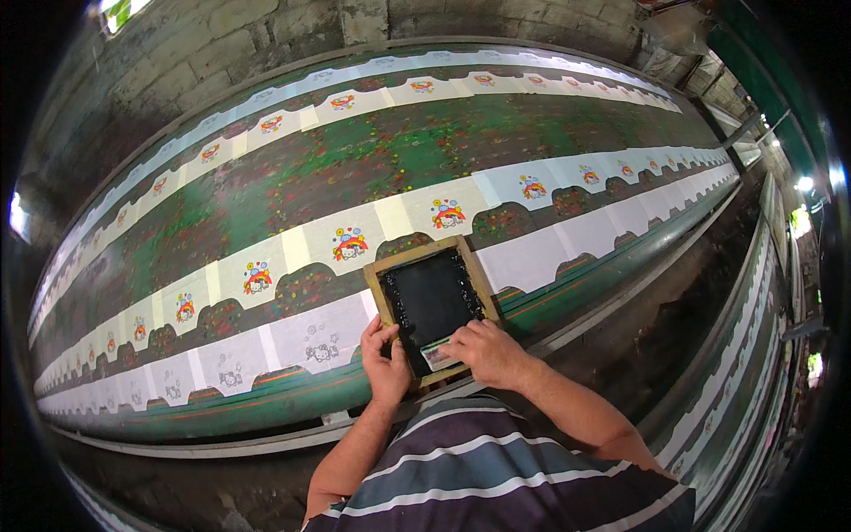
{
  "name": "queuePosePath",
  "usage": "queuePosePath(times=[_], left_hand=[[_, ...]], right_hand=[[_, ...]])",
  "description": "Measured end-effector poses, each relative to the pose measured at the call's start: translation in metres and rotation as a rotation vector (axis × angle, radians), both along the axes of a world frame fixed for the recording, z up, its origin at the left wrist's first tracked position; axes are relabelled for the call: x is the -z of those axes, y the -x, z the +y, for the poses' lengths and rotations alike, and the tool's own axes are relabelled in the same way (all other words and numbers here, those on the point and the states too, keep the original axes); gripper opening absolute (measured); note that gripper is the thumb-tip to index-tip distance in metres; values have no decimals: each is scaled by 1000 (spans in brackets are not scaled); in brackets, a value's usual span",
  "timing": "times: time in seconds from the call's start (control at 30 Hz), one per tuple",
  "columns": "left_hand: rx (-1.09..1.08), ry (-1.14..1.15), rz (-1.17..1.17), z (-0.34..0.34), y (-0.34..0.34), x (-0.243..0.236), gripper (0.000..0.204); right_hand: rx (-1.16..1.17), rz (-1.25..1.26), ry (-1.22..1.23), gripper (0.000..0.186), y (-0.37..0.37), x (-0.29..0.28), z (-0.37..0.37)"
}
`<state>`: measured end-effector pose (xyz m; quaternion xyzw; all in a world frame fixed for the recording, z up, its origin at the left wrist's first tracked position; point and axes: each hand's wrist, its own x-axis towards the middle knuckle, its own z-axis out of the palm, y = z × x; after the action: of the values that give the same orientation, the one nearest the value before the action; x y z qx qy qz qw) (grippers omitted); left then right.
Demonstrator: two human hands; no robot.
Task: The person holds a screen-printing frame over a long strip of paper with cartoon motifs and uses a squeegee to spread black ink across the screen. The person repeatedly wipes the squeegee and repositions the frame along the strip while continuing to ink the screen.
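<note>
A wooden-framed printing screen (pixel 413 254) lies over the near row of white cloth pieces (pixel 526 253), dark across its middle with black specks of ink along its sides. My left hand (pixel 386 368) grips the frame's left side near its lower corner. Inside the near end of the frame, my right hand (pixel 489 353) is closed on a small pale, flat squeegee (pixel 437 355). Left of the screen, the cloth pieces bear black outline drawings (pixel 323 353). Just beyond it, another row carries colourful rainbow cartoon prints (pixel 349 243). The cloth under the screen is hidden.
The long green table (pixel 425 146) is spotted with paint. More printed cloth rows (pixel 342 102) run along its far side, below a block wall (pixel 222 53). A rail (pixel 612 324) follows the near edge. Another table with cloth rows (pixel 722 381) stands to the right.
</note>
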<state>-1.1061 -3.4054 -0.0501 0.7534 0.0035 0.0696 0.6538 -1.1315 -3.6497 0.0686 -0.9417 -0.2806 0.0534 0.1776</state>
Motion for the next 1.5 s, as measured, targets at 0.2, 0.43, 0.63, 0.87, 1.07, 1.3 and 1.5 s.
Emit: queuePosePath(times=[0.2, 0.43, 0.63, 0.87, 1.07, 1.3, 1.5], left_hand=[[-23, -135, -71, -11, 11, -2, 44], [-59, -192, -156, -29, 7, -15, 53], [-57, -240, -256, -107, 10, -23, 51], [-59, -214, -238, -221, 8, -12, 48], [-84, -169, -198, -266, 7, -13, 47], [-95, -148, -122, -269, 5, -3, 46], [-91, -106, -104, -271, 5, 2, 46]], right_hand=[[18, -25, -87, 36, 13, 3, -6], [72, -84, -286, 36, 22, 6, -39], [136, -95, -314, 38, 31, 7, -114], [153, -93, -313, 42, 36, 20, -226], [103, -69, -329, 40, 29, 23, -277], [7, -66, -304, 39, 13, 15, -283], [-37, -119, -186, 41, 5, 5, -275]])
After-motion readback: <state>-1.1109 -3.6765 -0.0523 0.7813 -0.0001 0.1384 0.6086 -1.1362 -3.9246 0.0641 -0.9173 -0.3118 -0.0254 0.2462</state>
